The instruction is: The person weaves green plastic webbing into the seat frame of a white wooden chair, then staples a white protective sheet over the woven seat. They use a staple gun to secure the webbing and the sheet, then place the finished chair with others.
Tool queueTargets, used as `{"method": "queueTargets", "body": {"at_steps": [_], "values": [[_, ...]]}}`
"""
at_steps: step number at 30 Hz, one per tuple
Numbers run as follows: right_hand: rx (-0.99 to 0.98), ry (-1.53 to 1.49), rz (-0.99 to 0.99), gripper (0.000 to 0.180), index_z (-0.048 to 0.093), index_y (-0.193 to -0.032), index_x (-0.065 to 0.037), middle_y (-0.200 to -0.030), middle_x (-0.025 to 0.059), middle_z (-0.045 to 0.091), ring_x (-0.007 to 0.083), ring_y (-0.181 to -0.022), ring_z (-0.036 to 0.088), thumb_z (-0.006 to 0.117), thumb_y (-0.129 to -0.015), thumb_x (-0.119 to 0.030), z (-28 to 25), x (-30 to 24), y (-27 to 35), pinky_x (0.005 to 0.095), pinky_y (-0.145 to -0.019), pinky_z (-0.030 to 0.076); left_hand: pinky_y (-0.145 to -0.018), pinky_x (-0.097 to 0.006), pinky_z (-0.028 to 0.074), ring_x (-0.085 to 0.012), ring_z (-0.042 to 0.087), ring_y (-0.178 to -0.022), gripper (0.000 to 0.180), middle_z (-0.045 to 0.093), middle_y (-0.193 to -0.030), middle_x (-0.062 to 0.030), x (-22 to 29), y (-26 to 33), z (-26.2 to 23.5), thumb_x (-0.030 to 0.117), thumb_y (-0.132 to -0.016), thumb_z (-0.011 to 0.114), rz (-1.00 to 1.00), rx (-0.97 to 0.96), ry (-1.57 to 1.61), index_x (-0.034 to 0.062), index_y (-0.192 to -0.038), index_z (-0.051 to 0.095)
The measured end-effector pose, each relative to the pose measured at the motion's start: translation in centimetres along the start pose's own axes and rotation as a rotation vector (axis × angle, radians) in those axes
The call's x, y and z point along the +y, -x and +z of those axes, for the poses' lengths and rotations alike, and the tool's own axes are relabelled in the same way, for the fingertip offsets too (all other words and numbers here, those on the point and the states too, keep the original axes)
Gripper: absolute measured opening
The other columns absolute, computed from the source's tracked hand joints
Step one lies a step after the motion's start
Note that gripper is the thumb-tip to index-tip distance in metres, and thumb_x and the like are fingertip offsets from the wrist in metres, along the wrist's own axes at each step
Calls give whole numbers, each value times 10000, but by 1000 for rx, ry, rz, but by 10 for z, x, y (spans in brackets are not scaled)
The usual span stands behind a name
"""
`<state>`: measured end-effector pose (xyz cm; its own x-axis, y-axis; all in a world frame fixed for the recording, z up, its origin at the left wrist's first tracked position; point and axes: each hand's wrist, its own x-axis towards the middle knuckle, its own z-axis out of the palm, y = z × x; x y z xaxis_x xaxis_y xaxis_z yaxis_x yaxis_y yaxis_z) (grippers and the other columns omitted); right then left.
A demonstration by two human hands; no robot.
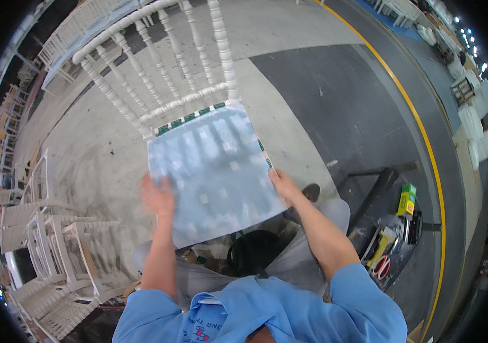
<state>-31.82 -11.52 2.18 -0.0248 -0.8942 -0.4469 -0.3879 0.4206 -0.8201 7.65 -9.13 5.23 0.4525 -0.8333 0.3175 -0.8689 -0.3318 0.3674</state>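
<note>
In front of me stands a white chair, its spindle back (152, 68) leaning away to the upper left. A thin light-blue sheet (226, 166) lies over its seat. Green-and-white strips (189, 118) show along the sheet's back edge and partly along its right edge. My right hand (285, 186) grips the sheet's right edge, thumb on top and fingers curled out of sight beneath. At the left edge is my left hand (159, 197), blurred by motion, so its hold is unclear. What lies under the sheet is hidden.
Several white chairs (66, 251) crowd my lower left, with more rows farther left. Beside my right leg, a dark stand (389, 268) carries red-handled scissors (380, 266), a yellow-handled tool and a green-and-yellow box (407, 199). A yellow floor line (421, 126) runs along the right.
</note>
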Motion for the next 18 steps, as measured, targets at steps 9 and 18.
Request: {"method": "queueTargets", "body": {"at_steps": [9, 18], "values": [[645, -114, -181, 324, 682, -1294, -20, -1074, 52, 710, 129, -965, 646, 689, -1005, -166, -193, 36, 153, 288, -888, 523, -1252, -640, 117, -438, 201, -1563, 692, 317, -1684, -102, 157, 138, 29, 495, -1020, 535, 724, -582, 84, 141, -1598, 397], [819, 211, 449, 470, 658, -1122, 80, -1039, 176, 734, 281, -966, 710, 848, -833, -238, -276, 204, 297, 403, -877, 537, -1249, -653, 118, -447, 203, -1559, 679, 306, -1691, -86, 179, 138, 40, 502, -1027, 515, 782, -528, 107, 182, -1610, 377]]}}
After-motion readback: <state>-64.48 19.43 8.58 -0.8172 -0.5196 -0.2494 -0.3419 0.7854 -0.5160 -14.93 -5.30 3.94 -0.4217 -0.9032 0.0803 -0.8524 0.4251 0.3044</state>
